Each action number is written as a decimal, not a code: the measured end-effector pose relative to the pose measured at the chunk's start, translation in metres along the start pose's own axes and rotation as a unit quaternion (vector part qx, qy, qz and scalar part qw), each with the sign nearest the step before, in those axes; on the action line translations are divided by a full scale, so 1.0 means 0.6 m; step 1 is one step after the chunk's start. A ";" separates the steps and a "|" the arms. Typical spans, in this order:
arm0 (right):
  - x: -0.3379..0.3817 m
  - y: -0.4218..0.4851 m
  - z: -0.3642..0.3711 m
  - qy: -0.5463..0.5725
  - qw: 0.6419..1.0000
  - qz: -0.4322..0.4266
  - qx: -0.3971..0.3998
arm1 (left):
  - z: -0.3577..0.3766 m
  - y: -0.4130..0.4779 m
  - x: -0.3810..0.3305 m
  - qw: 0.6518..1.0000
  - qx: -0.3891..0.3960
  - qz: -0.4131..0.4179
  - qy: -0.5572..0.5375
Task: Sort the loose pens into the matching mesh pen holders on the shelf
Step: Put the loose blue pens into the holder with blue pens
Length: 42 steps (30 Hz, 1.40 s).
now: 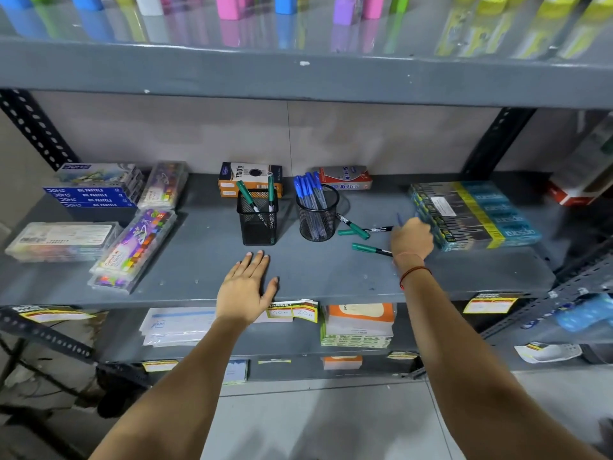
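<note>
Two black mesh holders stand mid-shelf. The square holder [257, 216] contains two green-capped pens. The round holder [317, 218] is full of several blue-capped pens. Three green-capped pens [355, 229] lie loose on the grey shelf [199, 260] to the right of the round holder. My right hand [412, 238] is closed over that spot, and a blurred blue pen [400, 220] sticks up from its fingers. My left hand [248, 289] rests flat on the shelf's front edge, fingers spread, holding nothing.
Pastel boxes [96, 194] and crayon cases [136, 247] fill the shelf's left side. Two pen cartons [250, 177] stand behind the holders. A teal and yellow packet stack [474, 214] lies right of my right hand. Price tags [293, 312] hang on the shelf edge.
</note>
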State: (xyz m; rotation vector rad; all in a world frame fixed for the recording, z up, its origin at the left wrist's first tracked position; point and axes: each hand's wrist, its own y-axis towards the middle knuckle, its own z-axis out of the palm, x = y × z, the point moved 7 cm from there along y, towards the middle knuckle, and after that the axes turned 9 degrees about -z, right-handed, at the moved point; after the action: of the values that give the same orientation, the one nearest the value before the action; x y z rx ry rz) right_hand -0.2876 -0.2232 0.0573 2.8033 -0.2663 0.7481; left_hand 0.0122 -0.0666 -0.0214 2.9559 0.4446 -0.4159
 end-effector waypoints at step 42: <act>-0.063 -0.012 0.008 -0.086 0.990 0.023 0.107 | 0.002 0.001 0.000 1.000 0.012 0.005 0.002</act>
State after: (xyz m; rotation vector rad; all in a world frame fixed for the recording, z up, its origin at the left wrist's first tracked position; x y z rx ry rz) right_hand -0.3158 -0.2134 0.0331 3.0810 -0.2962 0.5764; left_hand 0.0122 -0.0674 -0.0225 2.9815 0.4279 -0.4160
